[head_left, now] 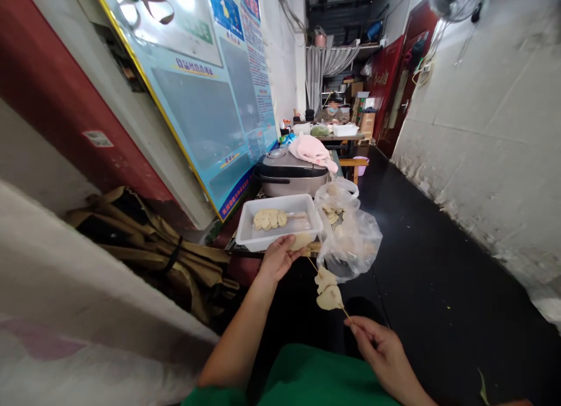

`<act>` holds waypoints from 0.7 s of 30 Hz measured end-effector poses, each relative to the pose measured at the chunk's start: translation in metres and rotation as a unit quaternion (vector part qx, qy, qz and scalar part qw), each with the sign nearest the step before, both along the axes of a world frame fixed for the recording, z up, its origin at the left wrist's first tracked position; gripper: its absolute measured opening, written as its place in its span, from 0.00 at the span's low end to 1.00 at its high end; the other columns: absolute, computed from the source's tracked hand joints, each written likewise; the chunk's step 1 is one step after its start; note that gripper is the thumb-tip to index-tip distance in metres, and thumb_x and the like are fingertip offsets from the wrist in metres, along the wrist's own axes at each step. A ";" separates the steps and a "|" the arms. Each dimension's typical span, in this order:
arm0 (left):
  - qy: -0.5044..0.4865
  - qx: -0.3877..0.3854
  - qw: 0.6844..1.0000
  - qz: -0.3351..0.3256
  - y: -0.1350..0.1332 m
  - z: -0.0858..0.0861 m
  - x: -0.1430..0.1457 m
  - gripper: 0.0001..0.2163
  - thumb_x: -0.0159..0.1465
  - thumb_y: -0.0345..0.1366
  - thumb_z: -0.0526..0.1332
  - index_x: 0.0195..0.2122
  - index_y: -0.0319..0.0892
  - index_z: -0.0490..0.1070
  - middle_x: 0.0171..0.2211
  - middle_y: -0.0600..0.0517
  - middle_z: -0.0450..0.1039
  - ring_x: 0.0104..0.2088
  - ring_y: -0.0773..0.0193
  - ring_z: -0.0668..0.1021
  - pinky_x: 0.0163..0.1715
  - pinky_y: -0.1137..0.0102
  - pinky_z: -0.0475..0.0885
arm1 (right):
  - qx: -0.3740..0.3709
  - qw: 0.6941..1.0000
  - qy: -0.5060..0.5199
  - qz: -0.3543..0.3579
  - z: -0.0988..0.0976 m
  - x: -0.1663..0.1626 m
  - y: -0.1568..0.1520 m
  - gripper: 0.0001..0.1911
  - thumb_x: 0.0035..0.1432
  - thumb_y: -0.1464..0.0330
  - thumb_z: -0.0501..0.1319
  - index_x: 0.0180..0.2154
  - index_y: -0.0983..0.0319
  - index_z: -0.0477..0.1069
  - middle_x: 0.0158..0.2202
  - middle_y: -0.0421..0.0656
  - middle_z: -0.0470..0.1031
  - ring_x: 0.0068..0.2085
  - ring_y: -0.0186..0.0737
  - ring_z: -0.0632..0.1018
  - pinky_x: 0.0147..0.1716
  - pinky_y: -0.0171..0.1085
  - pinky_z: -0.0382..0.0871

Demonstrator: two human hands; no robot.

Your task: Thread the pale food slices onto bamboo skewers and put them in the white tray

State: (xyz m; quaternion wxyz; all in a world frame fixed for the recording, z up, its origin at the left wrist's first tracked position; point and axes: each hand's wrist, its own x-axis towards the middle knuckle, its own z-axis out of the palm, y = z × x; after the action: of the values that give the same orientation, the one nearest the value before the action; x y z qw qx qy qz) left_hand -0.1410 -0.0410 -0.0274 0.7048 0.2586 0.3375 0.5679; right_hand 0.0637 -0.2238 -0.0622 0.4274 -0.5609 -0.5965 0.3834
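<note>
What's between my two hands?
In the head view, a thin skewer carrying two pale slices lies there, its lower end pinched by the right hand.

One skewer [346,313], one tray [253,240], one bag [356,238]

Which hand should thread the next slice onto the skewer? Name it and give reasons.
Left, probably. The left hand pinches a pale slice beside the white tray, close to the free tip of the skewer. The right hand is busy gripping its lower end, with two threaded slices on it.
</note>
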 end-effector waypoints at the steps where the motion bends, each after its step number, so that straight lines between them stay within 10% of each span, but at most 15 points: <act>1: 0.005 0.006 1.000 0.009 -0.001 0.001 0.001 0.05 0.56 0.27 0.64 0.32 0.36 0.68 0.31 0.48 0.76 0.34 0.61 0.79 0.42 0.59 0.75 | -0.002 1.000 -0.003 -0.002 -0.001 0.000 0.000 0.19 0.59 0.58 0.54 0.37 0.65 0.75 0.17 0.33 0.53 0.19 0.32 0.56 0.17 0.30 0.52; 21: 0.133 0.071 0.988 0.045 -0.017 0.010 0.023 0.14 0.48 0.37 0.69 0.32 0.37 0.69 0.29 0.50 0.75 0.31 0.65 0.77 0.34 0.67 0.75 | 0.022 0.999 -0.021 -0.019 -0.006 0.004 0.001 0.19 0.60 0.58 0.53 0.38 0.64 0.76 0.16 0.36 0.62 0.18 0.33 0.62 0.17 0.31 0.57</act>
State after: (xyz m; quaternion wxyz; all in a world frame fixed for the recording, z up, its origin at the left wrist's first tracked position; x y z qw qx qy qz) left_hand -0.1180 -0.0584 -0.0172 0.6076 0.3659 0.3980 0.5819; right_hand 0.0677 -0.2232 -0.0681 0.4342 -0.5706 -0.6029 0.3498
